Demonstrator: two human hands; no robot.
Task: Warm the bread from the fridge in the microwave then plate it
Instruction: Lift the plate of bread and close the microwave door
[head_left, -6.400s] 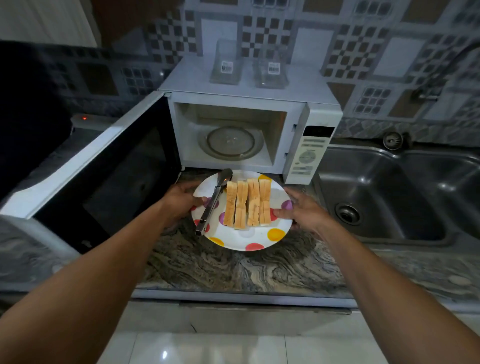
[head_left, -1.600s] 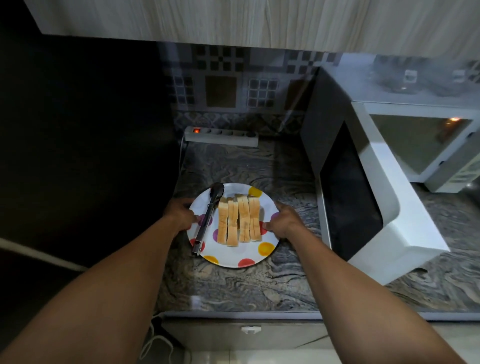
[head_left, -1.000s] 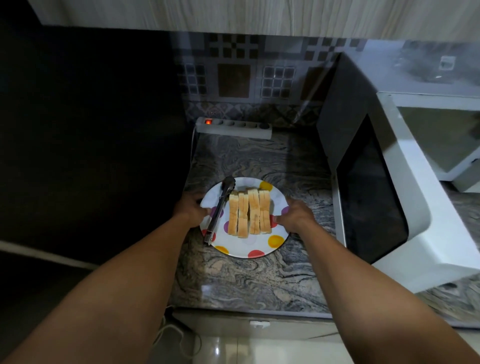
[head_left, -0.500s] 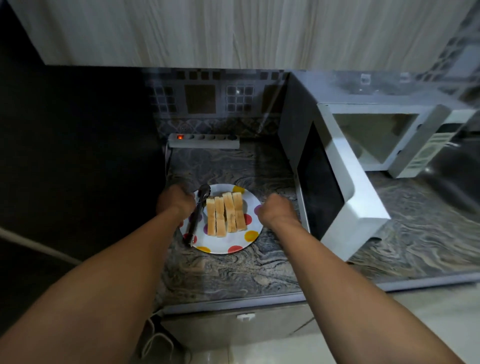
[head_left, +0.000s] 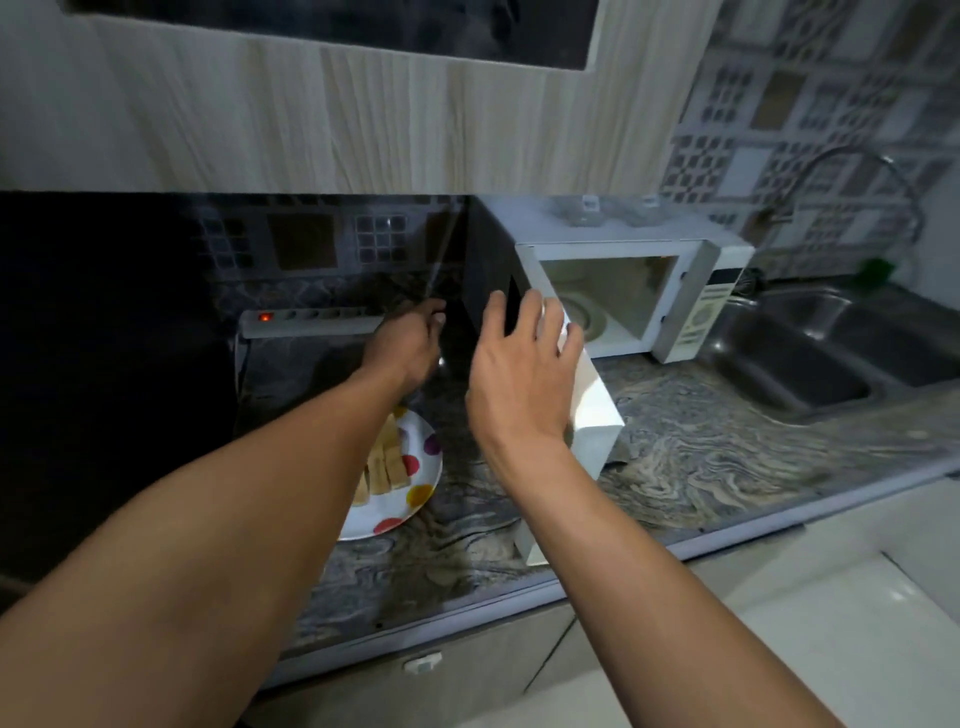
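The polka-dot plate (head_left: 415, 506) lies on the marble counter, partly hidden under my left forearm, with toasted bread slices (head_left: 387, 465) on it. The tongs are hidden. The white microwave (head_left: 691, 312) stands behind with its door (head_left: 592, 410) swung wide open and its cavity empty. My left hand (head_left: 408, 345) is raised near the door's dark outer face, fingers loosely curled, holding nothing. My right hand (head_left: 519, 374) is spread open against the door's top edge, fingers apart.
A white power strip (head_left: 311, 322) with a red light lies along the back wall. A steel double sink (head_left: 810, 358) and tap (head_left: 852, 182) are to the right. A wooden wall cabinet (head_left: 337, 104) hangs overhead. Two clear containers sit on the microwave.
Both hands have let go of the plate, which stays on the counter, and have risen to the open microwave door. My view has turned right and upward.
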